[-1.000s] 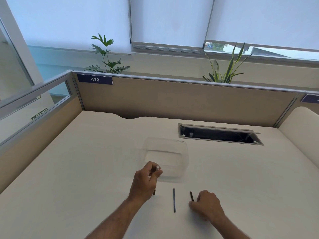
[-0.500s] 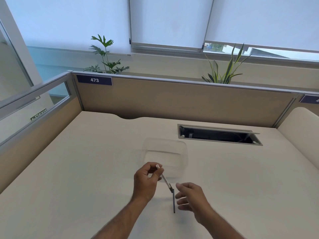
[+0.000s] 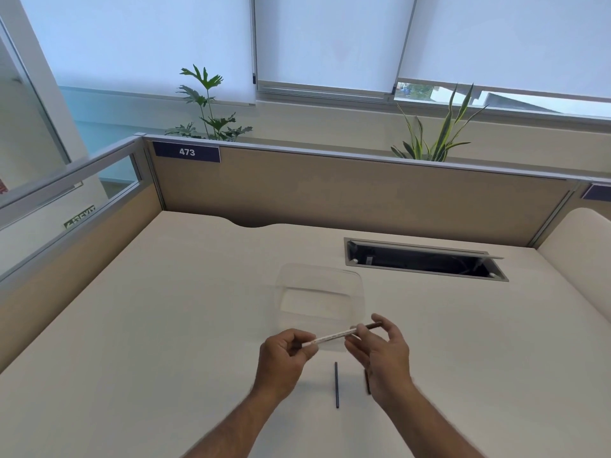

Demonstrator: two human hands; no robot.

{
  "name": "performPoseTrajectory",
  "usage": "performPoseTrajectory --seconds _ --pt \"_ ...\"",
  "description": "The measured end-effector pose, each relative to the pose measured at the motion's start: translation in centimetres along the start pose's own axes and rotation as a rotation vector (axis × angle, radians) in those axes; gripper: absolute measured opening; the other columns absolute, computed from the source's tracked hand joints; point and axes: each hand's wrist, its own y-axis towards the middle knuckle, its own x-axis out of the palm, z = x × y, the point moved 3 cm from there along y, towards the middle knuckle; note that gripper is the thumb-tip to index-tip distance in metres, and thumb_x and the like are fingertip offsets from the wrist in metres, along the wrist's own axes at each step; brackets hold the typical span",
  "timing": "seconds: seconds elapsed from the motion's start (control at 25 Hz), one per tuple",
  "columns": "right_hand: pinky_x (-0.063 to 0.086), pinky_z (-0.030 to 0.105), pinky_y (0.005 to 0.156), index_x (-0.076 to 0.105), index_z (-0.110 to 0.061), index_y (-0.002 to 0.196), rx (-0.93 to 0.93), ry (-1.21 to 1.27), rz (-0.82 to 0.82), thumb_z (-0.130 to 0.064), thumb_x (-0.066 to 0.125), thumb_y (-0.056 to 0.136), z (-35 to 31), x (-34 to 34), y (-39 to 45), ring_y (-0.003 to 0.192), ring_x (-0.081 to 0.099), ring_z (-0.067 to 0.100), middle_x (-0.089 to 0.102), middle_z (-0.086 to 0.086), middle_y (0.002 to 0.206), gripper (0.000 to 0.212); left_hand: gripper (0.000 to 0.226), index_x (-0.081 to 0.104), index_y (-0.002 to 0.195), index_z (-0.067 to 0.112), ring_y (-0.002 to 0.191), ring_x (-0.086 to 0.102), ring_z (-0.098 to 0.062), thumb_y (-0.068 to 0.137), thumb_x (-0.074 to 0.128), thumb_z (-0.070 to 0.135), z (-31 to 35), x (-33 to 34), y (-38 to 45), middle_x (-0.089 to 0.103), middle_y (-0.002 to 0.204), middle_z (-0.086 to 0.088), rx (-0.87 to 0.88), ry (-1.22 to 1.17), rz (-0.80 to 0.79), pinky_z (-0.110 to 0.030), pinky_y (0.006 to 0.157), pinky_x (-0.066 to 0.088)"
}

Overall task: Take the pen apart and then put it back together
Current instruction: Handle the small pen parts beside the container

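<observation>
Pen barrel (image 3: pixel 335 336), white with small print along its side, is held in the air between my two hands, above the table (image 3: pixel 165 309) and just in front of the near edge of a clear plastic container (image 3: pixel 319 292). It lies nearly level, its right end tilted slightly up and away from me. My left hand (image 3: pixel 281 358) has a closed grip on the left end of the barrel, thumb and fingers curled around it. My right hand (image 3: pixel 380 348) pinches the right end between thumb and forefinger, while the other fingers are spread loosely; a dark brown piece (image 3: pixel 373 325) sticks out from this end, past my fingertips. Whether that piece is seated in the barrel or only held against it, I cannot tell. Two loose parts lie on the table below my hands. A thin dark rod (image 3: pixel 336 385) lies straight, pointing away from me, between my two wrists and touching neither. A shorter dark part (image 3: pixel 367 383) lies just to its right, mostly hidden behind my right hand. The container sits upright on the table, beyond the hands. Farther back and to the right, a cable slot (image 3: pixel 426 261) is set into the table with its flap raised.
</observation>
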Motion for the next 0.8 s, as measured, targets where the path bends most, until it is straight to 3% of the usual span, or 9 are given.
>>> performPoseTrajectory --seconds 0.12,0.28,0.36,0.44,0.56,0.8 --pt "0.063 0.031 0.066 0.060 -0.022 0.117 -0.278 -0.277 -0.042 -0.002 0.071 0.088 -0.7 0.6 -0.5 0.074 0.076 0.025 0.077 0.014 0.079 0.037 0.016 0.072 0.088 0.030 0.081 0.067 -0.001 0.075 0.080 0.024 -1.4 -0.3 0.2 0.074 0.083 0.016 0.054 0.350 -0.064 -0.026 0.075 0.055" --pt "0.061 0.024 0.069 0.061 -0.032 0.114 -0.603 -0.607 -0.083 -0.007 0.074 0.086 -0.5 1.6 -1.1 0.072 0.075 0.014 0.077 -0.002 0.075 0.040 0.037 0.063 0.116 0.029 0.114 0.057 -0.016 0.080 0.069 0.024 -3.6 -1.9 0.8 0.064 0.121 0.004 0.118 0.746 -0.061 -0.031 0.098 0.045" --pt "0.059 0.018 0.070 0.060 -0.035 0.115 -0.706 -0.690 -0.118 -0.007 0.075 0.084 -0.4 2.0 -1.2 0.074 0.074 0.009 0.076 -0.008 0.078 0.045 0.048 0.053 0.131 0.025 0.134 0.041 -0.021 0.084 0.064 0.030 -4.9 -2.3 0.9 0.053 0.141 -0.001 0.139 0.910 -0.105 -0.037 0.112 0.029" --pt "0.056 0.011 0.069 0.060 -0.034 0.116 -0.795 -0.763 -0.165 -0.007 0.078 0.082 -0.2 2.4 -1.4 0.076 0.072 0.003 0.074 -0.013 0.080 0.048 0.059 0.033 0.146 0.026 0.147 0.015 -0.018 0.092 0.050 0.044 -6.4 -2.6 0.6 0.027 0.158 0.001 0.108 1.063 -0.167 -0.045 0.118 0.007" --pt "0.054 0.007 0.070 0.061 -0.030 0.117 -0.918 -0.858 -0.216 -0.008 0.080 0.079 0.1 2.7 -1.7 0.076 0.070 -0.002 0.071 -0.013 0.081 0.048 0.062 0.014 0.152 0.028 0.148 -0.004 -0.018 0.097 0.032 0.052 -7.7 -2.7 0.1 0.005 0.163 0.000 0.110 1.158 -0.194 -0.049 0.115 -0.010" --pt "0.057 0.012 0.068 0.063 -0.025 0.113 -0.996 -0.872 -0.225 -0.008 0.081 0.079 0.3 2.9 -1.9 0.072 0.068 0.000 0.067 -0.014 0.081 0.043 0.065 0.016 0.152 0.024 0.149 0.002 -0.021 0.095 0.026 0.054 -7.6 -2.1 0.4 0.010 0.162 -0.005 0.117 1.242 -0.147 -0.053 0.116 -0.006"
